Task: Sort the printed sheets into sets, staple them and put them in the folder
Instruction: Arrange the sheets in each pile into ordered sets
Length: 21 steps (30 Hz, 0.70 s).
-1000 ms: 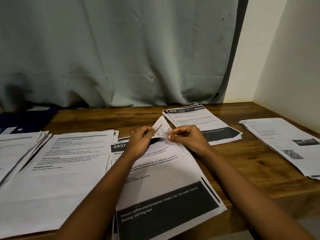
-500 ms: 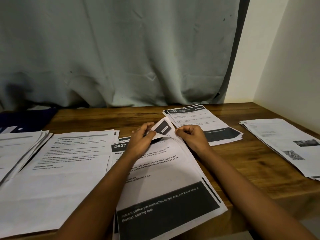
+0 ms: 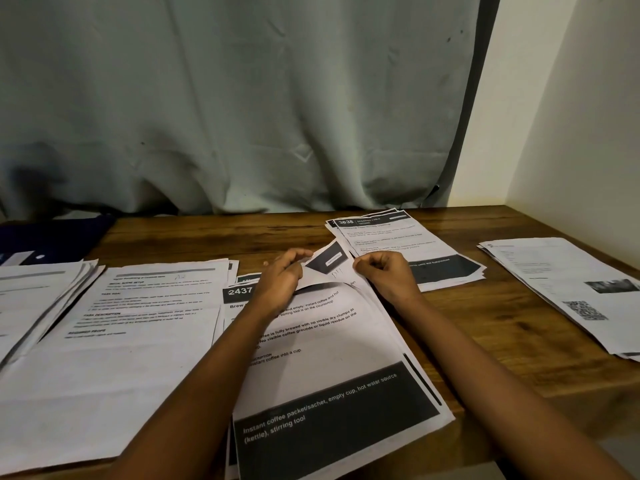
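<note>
- Wooden surface (image 3: 207, 237) carries five separate piles of printed sheets, so the sorting into sets looks well advanced. Whether every sheet is in its right set cannot be read from here.
- Nearest the person lies the centre pile (image 3: 329, 358), headed 2437. It is the one being worked on, and its far right corner (image 3: 327, 261) is bent up off the sheets beneath.
- The left hand (image 3: 280, 282) pinches that raised corner between thumb and curled fingers.
- The right hand (image 3: 386, 275) is curled tight and nips the sheet edges just beside the corner. What lies between its fingertips is too small to make out.
- My reading is that the pages are being checked or squared at the corner where a staple would go.
- Just behind the hands sits the 3638 pile (image 3: 415, 244). The QR-code pile (image 3: 568, 289) lies well apart to the right.
- To the left are the plain-text pile (image 3: 138, 323) and, beyond it, the far-left pile (image 3: 34, 296), fanned at its edge.
- No stapler is in view and no staple can be seen in any pile, so the stapling appears to remain undone.
- A dark blue object (image 3: 52, 233) at the back left may be the folder, though I cannot tell. No set lies in it, so the filing is also left.
</note>
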Motion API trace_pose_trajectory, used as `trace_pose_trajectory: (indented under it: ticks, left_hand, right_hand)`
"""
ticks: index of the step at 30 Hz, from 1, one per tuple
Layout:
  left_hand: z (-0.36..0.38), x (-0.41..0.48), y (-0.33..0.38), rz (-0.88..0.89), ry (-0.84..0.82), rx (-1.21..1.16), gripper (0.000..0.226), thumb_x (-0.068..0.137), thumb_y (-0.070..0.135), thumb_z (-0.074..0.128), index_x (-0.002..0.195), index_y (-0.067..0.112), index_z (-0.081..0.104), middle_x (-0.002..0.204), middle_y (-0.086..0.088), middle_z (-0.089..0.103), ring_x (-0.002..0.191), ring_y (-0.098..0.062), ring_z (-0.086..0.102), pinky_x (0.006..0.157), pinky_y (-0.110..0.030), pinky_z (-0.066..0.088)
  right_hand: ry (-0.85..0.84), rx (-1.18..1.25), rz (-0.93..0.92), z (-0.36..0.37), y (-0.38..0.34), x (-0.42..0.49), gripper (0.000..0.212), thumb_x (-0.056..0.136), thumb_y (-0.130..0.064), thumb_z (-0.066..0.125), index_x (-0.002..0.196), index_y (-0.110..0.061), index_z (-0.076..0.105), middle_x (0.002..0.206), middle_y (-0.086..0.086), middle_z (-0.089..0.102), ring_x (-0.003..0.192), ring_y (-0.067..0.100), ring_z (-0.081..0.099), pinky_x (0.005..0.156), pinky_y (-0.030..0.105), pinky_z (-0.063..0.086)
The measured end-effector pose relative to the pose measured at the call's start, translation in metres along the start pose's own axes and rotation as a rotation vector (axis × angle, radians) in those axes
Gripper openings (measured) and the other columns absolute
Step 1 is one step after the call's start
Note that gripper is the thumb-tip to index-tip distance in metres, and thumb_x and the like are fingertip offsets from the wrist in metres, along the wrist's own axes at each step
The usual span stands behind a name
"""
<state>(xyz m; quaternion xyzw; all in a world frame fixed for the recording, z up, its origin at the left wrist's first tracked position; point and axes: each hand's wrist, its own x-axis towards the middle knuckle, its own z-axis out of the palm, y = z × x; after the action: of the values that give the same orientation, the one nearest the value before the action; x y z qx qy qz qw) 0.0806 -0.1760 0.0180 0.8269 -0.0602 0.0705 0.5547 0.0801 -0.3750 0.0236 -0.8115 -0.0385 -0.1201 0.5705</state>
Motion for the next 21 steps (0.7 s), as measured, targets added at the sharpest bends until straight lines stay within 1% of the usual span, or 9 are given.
trace_pose_trajectory:
  ticks: [2, 5, 8, 11, 12, 14, 16, 19, 21]
  left_hand:
    - [0.000, -0.001, 0.001, -0.004, -0.017, -0.036, 0.043, 0.090, 0.008, 0.037, 0.100, 0.042, 0.061, 0.120, -0.002, 0.061, 0.108, -0.030, 0.053, 0.102, -0.045, 0.040]
    - [0.000, -0.004, 0.004, -0.016, -0.037, -0.078, 0.044, 0.092, 0.010, 0.037, 0.102, 0.045, 0.061, 0.124, 0.004, 0.059, 0.111, -0.024, 0.054, 0.102, -0.048, 0.042]
    - [-0.001, 0.000, 0.002, -0.029, -0.006, -0.085, 0.040, 0.081, 0.020, 0.038, 0.091, 0.047, 0.066, 0.111, -0.004, 0.063, 0.103, -0.034, 0.054, 0.102, -0.057, 0.039]
    - [-0.002, 0.014, -0.015, -0.062, 0.001, -0.153, 0.025, 0.073, 0.034, 0.043, 0.081, 0.034, 0.066, 0.106, -0.012, 0.063, 0.102, -0.037, 0.057, 0.094, -0.063, 0.045]
    - [-0.003, 0.013, -0.012, -0.074, 0.007, -0.138, 0.022, 0.074, 0.038, 0.044, 0.079, 0.031, 0.065, 0.104, -0.009, 0.063, 0.103, -0.035, 0.057, 0.094, -0.060, 0.045]
    - [-0.003, 0.005, -0.002, -0.061, 0.023, -0.078, 0.022, 0.084, 0.040, 0.045, 0.079, 0.028, 0.063, 0.099, -0.004, 0.063, 0.101, -0.028, 0.056, 0.091, -0.047, 0.048]
    - [-0.002, -0.001, 0.003, -0.047, 0.046, -0.055, 0.027, 0.095, 0.037, 0.044, 0.083, 0.020, 0.062, 0.094, -0.002, 0.062, 0.094, -0.024, 0.057, 0.078, -0.035, 0.044]
    - [-0.001, -0.002, 0.003, -0.036, 0.048, -0.056, 0.023, 0.097, 0.032, 0.049, 0.090, 0.014, 0.062, 0.094, -0.001, 0.063, 0.088, -0.017, 0.058, 0.069, -0.030, 0.043]
    - [0.000, -0.002, 0.003, -0.050, 0.040, -0.051, 0.020, 0.097, 0.030, 0.051, 0.090, 0.014, 0.061, 0.094, 0.001, 0.063, 0.089, -0.016, 0.059, 0.072, -0.032, 0.048]
  right_hand:
    - [-0.017, 0.013, 0.004, 0.000, 0.000, -0.001, 0.010, 0.088, -0.018, 0.067, 0.091, -0.013, 0.074, 0.097, 0.001, 0.073, 0.094, 0.019, 0.067, 0.089, 0.038, 0.054]
    - [-0.063, 0.033, -0.012, -0.003, -0.001, -0.002, 0.009, 0.084, -0.018, 0.071, 0.091, -0.016, 0.076, 0.094, -0.002, 0.074, 0.093, 0.016, 0.067, 0.093, 0.043, 0.052]
    - [-0.178, 0.066, -0.012, -0.007, -0.004, -0.005, 0.012, 0.082, -0.020, 0.073, 0.091, -0.015, 0.077, 0.095, -0.002, 0.074, 0.095, 0.020, 0.068, 0.092, 0.049, 0.052]
    - [-0.282, 0.055, -0.034, -0.008, -0.006, -0.008, 0.013, 0.083, -0.023, 0.072, 0.092, -0.016, 0.078, 0.096, -0.001, 0.074, 0.096, 0.020, 0.068, 0.092, 0.051, 0.052]
    - [-0.297, 0.055, -0.030, -0.008, -0.007, -0.010, 0.014, 0.083, -0.025, 0.072, 0.092, -0.017, 0.078, 0.097, -0.001, 0.074, 0.096, 0.020, 0.068, 0.091, 0.052, 0.052]
    - [-0.300, 0.066, -0.023, -0.008, -0.008, -0.011, 0.016, 0.083, -0.029, 0.071, 0.093, -0.018, 0.077, 0.097, -0.001, 0.074, 0.095, 0.019, 0.068, 0.090, 0.051, 0.053]
    - [-0.255, 0.081, -0.037, -0.007, -0.007, -0.010, 0.014, 0.085, -0.028, 0.070, 0.094, -0.020, 0.077, 0.099, -0.004, 0.073, 0.098, 0.018, 0.067, 0.092, 0.049, 0.052]
    - [-0.185, 0.079, -0.083, -0.006, -0.006, -0.008, 0.018, 0.089, -0.021, 0.066, 0.105, -0.026, 0.072, 0.110, -0.006, 0.070, 0.106, 0.016, 0.063, 0.093, 0.043, 0.053]
    - [-0.186, 0.111, -0.075, -0.006, -0.007, -0.008, 0.028, 0.089, -0.019, 0.066, 0.115, -0.030, 0.065, 0.111, -0.005, 0.069, 0.106, 0.015, 0.064, 0.089, 0.037, 0.055]
